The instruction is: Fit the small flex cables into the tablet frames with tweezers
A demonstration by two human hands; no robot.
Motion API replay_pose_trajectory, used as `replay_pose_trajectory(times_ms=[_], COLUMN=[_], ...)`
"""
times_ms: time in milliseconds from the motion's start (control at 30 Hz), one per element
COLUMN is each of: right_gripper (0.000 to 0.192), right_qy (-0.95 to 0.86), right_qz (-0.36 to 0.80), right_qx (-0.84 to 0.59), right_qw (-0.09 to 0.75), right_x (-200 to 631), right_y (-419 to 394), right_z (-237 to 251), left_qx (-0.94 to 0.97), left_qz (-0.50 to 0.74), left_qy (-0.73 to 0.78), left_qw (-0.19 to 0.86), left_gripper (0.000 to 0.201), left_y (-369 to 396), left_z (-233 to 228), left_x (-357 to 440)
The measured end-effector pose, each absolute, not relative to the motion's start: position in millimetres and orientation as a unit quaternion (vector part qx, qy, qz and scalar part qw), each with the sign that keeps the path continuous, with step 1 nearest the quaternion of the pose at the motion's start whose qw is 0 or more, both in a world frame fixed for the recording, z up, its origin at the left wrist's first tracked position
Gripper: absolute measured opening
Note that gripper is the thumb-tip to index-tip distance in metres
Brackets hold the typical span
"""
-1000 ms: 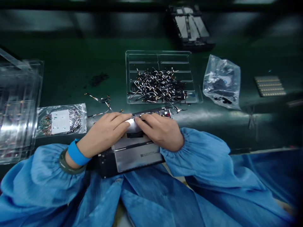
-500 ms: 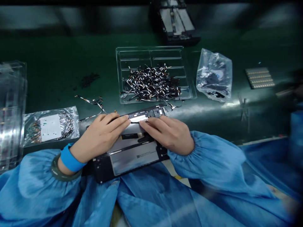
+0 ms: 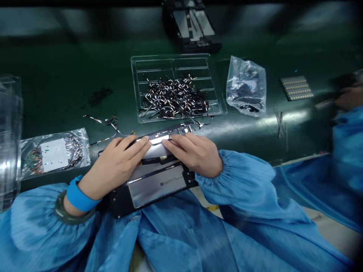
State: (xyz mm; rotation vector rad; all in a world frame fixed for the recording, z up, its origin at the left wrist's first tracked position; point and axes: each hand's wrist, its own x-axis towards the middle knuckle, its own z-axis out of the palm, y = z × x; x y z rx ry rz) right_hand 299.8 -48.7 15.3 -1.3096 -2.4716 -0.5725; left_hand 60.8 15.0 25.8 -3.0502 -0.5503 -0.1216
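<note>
Hands work at the near edge of the green table [image 3: 70,75]: left hand [image 3: 113,168] and right hand [image 3: 195,153] lie flat, fingers pressing the open device's [image 3: 153,181] top strip. Many small cables wait in the clear tray [image 3: 172,62].

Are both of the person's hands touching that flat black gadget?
Touching. The head view shows the left hand and right hand lying flat on the gadget, fingertips pressed on its far edge.
</note>
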Motion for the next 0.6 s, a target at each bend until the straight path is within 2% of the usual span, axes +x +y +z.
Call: replay_pose_trajectory(times_ms=[267, 333, 400, 500, 533, 600], right_gripper=[0.027, 0.025, 0.024, 0.024, 0.022, 0.017], right_qy=[-0.865, -0.853, -0.813, -0.695, -0.656, -0.609], right_qz=[-0.159, -0.169, -0.159, -0.080, -0.046, 0.042], right_qx=[-0.463, -0.474, -0.519, -0.633, -0.672, -0.729], right_qw=[0.111, 0.141, 0.212, 0.330, 0.340, 0.310], right_x=[301.2, 306.2, 313.8, 325.4, 328.3, 332.0], right_y=[-49.0, -53.1, -60.8, -76.6, -81.7, -90.1], right_z=[16.4, 17.0, 16.8, 13.4, 11.8, 9.3], left_qx=[-0.984, -0.983, -0.980, -0.958, -0.950, -0.946], left_qz=[-0.009, -0.012, -0.045, -0.108, -0.120, -0.109], left_qy=[-0.178, -0.183, -0.190, -0.226, -0.249, -0.284], left_qw=[0.017, 0.001, -0.047, -0.139, -0.144, -0.114], left_gripper=[0.041, 0.039, 0.034, 0.029, 0.030, 0.034], left_y=[16.1, 18.9, 23.2, 30.3, 32.4, 35.6], left_z=[31.9, 32.8, 30.8, 23.5, 21.0, 18.0], left_x=[63.4, 63.3, 62.9, 64.9, 66.7, 71.3])
